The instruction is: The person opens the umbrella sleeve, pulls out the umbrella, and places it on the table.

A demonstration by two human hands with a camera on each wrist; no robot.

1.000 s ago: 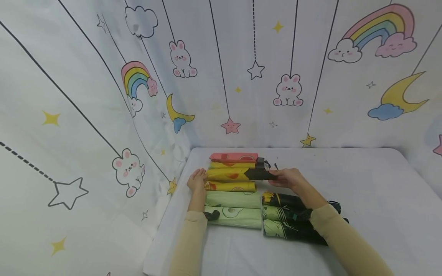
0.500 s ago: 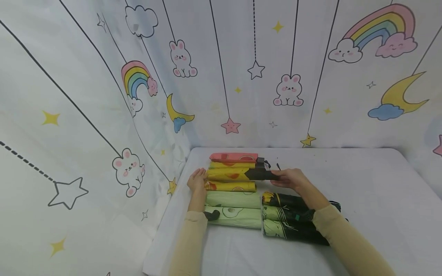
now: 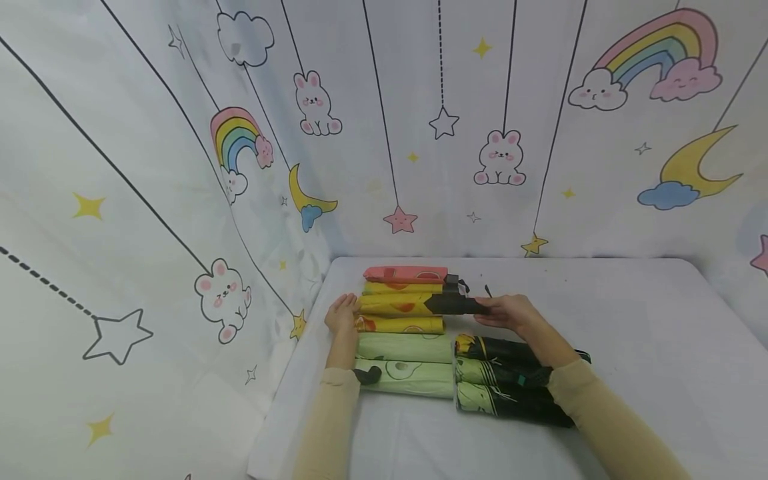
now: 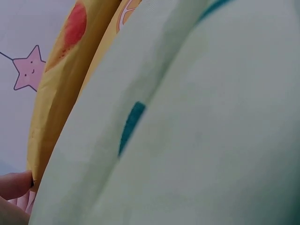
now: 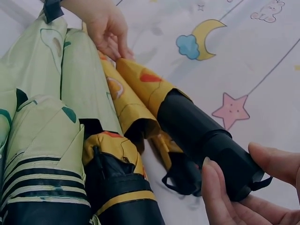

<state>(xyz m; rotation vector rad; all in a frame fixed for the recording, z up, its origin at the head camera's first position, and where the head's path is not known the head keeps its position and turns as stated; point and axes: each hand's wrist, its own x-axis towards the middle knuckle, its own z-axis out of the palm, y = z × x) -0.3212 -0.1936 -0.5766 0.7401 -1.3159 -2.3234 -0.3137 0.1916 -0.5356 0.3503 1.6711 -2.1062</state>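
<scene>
A yellow fruit-printed folding umbrella (image 3: 393,305) with a black handle end (image 3: 453,305) is held level between both hands. My left hand (image 3: 342,312) pinches its yellow left end; in the right wrist view the left fingers (image 5: 123,47) grip that tip. My right hand (image 3: 507,312) holds the black end between thumb and fingers, and a small strap loop (image 5: 261,183) hangs there. In the left wrist view only a thumb (image 4: 16,184) and part of the left hand show beside the yellow cloth; a pale green cover fills most of that picture.
A second yellow umbrella (image 3: 402,325) lies in front, with a red one (image 3: 405,274) and another yellow one (image 3: 403,288) behind. Nearer are pale green avocado-printed covers (image 3: 408,379). Dark umbrellas with printed ends (image 3: 516,399) lie under the right forearm. Patterned curtains surround the white table (image 3: 624,307).
My right hand has shifted slightly to the right, and a longer stretch of the umbrella's black part shows between the yellow cloth and its fingers. The left hand stays in place.
</scene>
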